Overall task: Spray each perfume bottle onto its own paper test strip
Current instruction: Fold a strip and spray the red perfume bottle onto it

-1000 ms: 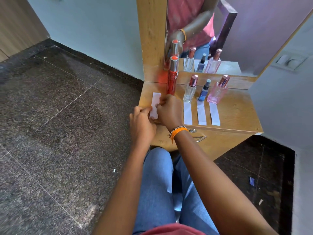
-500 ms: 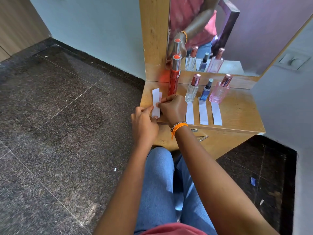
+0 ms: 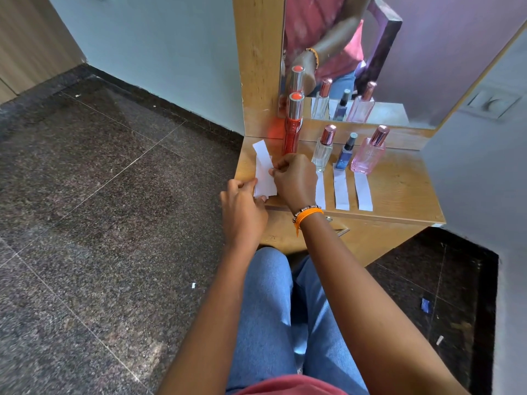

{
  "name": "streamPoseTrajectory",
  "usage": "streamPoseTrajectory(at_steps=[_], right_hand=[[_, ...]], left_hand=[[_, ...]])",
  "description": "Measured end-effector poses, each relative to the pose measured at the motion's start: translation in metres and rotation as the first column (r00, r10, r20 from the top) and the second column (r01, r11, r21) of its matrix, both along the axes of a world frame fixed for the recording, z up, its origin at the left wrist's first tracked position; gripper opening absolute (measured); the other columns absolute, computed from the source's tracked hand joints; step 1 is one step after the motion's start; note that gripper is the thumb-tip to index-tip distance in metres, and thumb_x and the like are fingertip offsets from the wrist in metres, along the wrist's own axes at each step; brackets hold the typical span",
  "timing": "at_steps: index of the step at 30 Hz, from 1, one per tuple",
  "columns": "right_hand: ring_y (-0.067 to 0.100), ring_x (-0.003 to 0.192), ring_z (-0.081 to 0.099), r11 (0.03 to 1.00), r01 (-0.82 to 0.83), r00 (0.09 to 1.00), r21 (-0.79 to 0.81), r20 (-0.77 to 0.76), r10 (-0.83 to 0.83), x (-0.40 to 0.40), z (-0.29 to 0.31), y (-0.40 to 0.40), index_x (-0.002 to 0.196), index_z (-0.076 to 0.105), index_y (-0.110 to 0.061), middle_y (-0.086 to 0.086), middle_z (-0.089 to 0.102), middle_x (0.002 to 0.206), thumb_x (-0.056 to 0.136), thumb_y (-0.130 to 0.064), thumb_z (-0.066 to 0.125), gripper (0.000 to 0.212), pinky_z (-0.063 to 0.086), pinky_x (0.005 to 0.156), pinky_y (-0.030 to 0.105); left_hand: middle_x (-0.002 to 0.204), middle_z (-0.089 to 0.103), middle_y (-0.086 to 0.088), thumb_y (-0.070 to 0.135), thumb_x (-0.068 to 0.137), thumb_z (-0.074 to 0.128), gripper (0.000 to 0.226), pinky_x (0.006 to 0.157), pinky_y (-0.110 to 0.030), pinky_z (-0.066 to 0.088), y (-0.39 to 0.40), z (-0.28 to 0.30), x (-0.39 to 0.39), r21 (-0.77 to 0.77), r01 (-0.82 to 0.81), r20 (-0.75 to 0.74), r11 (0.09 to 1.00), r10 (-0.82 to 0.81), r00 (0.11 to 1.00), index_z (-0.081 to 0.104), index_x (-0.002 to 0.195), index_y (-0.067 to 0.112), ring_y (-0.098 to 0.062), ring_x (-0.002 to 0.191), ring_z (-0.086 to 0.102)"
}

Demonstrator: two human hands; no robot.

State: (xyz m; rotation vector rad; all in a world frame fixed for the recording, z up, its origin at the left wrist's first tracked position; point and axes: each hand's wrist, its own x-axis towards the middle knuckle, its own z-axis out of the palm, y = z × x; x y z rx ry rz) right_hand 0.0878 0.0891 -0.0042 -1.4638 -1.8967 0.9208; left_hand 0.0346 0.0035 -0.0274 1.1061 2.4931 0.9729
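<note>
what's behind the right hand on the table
The right hand covers most of a paper strip lying in front of the clear bottle, and hides the foot of the tall red bottle. Whether a strip lies in front of the red bottle cannot be seen.

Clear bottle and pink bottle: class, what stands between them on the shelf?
Head view: a small blue bottle with a dark cap stands between the clear bottle and the pink bottle.
</note>
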Motion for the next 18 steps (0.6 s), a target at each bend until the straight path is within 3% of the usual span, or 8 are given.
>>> streamPoseTrajectory(at_steps=[6,10,18], right_hand=[[0.016,0.074,0.057,0.995,-0.020,1.000,0.100,0.016,0.018,0.036,0.002,-0.010,0.084,0.067,-0.008,0.004,0.067,0.080,0.079,-0.006,0.067,0.005,0.034,0.054,0.018],[0.022,0.078,0.061,0.992,0.045,0.998,0.119,0.046,-0.051,0.059,-0.007,-0.014,0.090,0.060,-0.008,0.010,0.068,0.082,0.081,-0.007,0.066,0.011,0.035,0.062,0.025],[0.027,0.087,0.062,0.982,-0.002,0.978,0.189,0.204,-0.037,0.063,-0.017,-0.009,0.088,0.070,-0.006,0.012,0.068,0.092,0.083,-0.010,0.063,0.009,0.040,0.066,0.027]], left_hand=[[0.123,0.046,-0.005,0.024,0.089,0.058,0.041,0.091,-0.038,0.040,0.001,0.003,0.000,0.010,-0.011,0.010,1.000,0.011,1.000,0.052,0.130,0.019,-0.027,0.115,0.040],[0.119,0.052,-0.003,0.028,0.088,0.059,0.040,0.088,-0.035,0.039,0.003,0.012,0.004,0.096,-0.047,-0.067,0.994,0.054,0.996,0.054,0.126,0.021,-0.025,0.109,0.043],[0.116,0.055,-0.006,0.020,0.086,0.063,0.043,0.091,-0.021,0.032,0.048,0.024,0.008,0.238,0.089,0.054,0.967,-0.104,0.993,0.053,0.126,0.012,-0.022,0.111,0.049]])
